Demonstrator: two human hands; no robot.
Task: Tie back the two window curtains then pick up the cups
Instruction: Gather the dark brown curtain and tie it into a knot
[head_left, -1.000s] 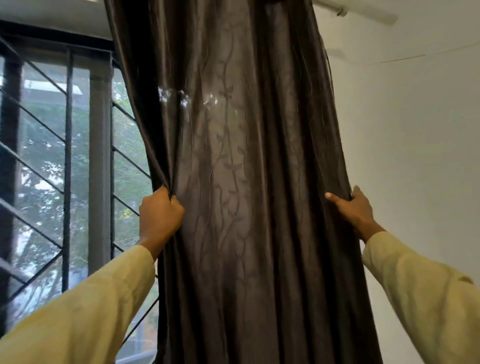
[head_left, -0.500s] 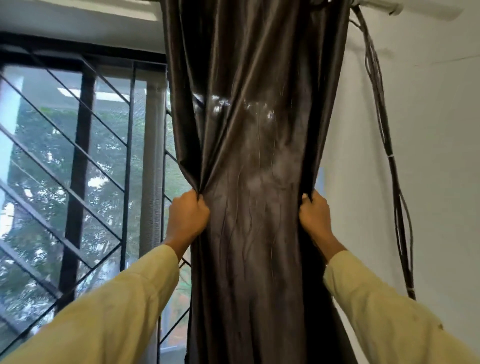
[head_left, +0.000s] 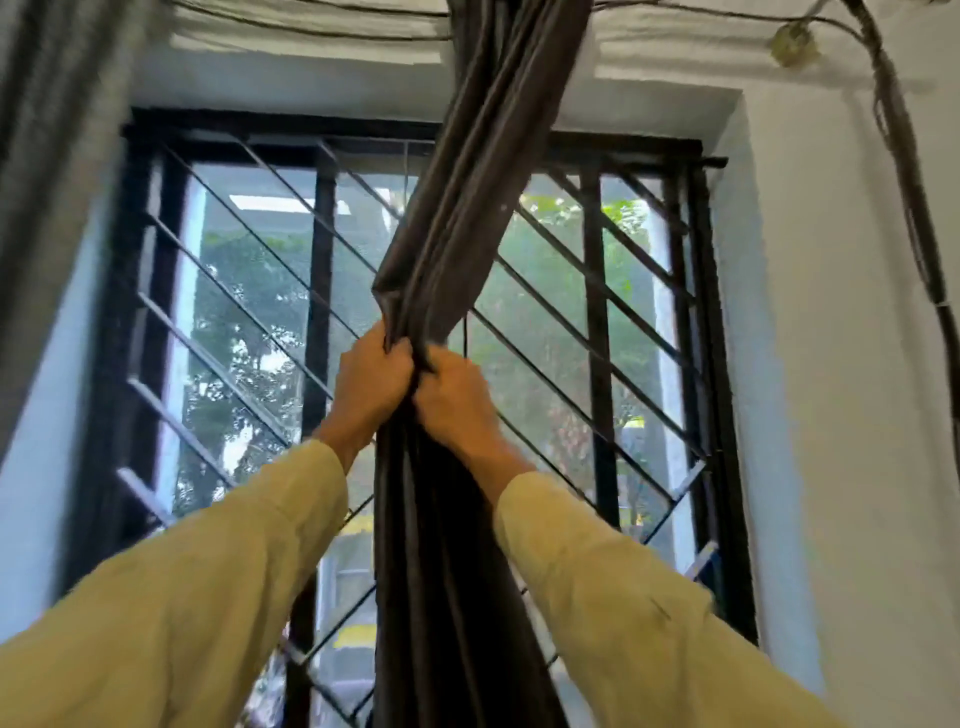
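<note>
- Grey cloth of a second curtain (head_left: 47, 156) is cut off by the left edge and blurred
- The fingertips of the left hand (head_left: 371, 387) and right hand (head_left: 454, 402) are buried in folds
- A black window grille (head_left: 597, 322) is set in a white wall (head_left: 857, 415); a cable bundle (head_left: 906, 171) is run down it at right
- The dark brown curtain (head_left: 467, 208) is gathered into a glossy rope before the middle of the window, slanted down from upper right, then hung straight
- It is gripped by both hands, knuckles touching, fingers curled round the bunch
</note>
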